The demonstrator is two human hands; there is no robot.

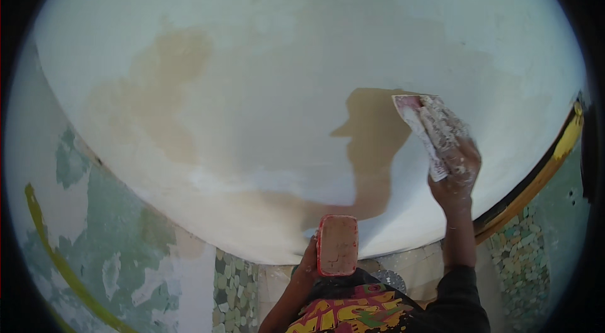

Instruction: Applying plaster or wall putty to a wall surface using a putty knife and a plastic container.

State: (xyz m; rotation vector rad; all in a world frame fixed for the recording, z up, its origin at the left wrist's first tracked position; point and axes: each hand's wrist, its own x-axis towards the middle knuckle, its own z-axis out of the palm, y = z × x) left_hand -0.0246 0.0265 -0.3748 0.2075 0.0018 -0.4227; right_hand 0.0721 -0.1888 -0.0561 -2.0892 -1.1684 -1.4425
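My right hand [459,166] is closed round a flat spreader [416,119], pinkish and caked with white plaster. Its upper edge lies at or very near a large white plastered surface [283,125]; I cannot tell if it is touching. White smears cover the fingers. Low in the middle, my left hand [307,262] grips the side of a rectangular red-rimmed tub [338,246]. Pale pinkish-beige material shows inside the tub, and dried smears mark its rim. Beige, darker patches [183,56] spread over the left of the surface, and shadows fall across its middle.
Patchy green and white wall [120,232] lies beyond the surface's lower left edge, crossed by a yellow-green strip [63,264]. Pebble tiling [520,257] shows at lower right and also at lower left. A wooden strip [535,197] runs along the right edge.
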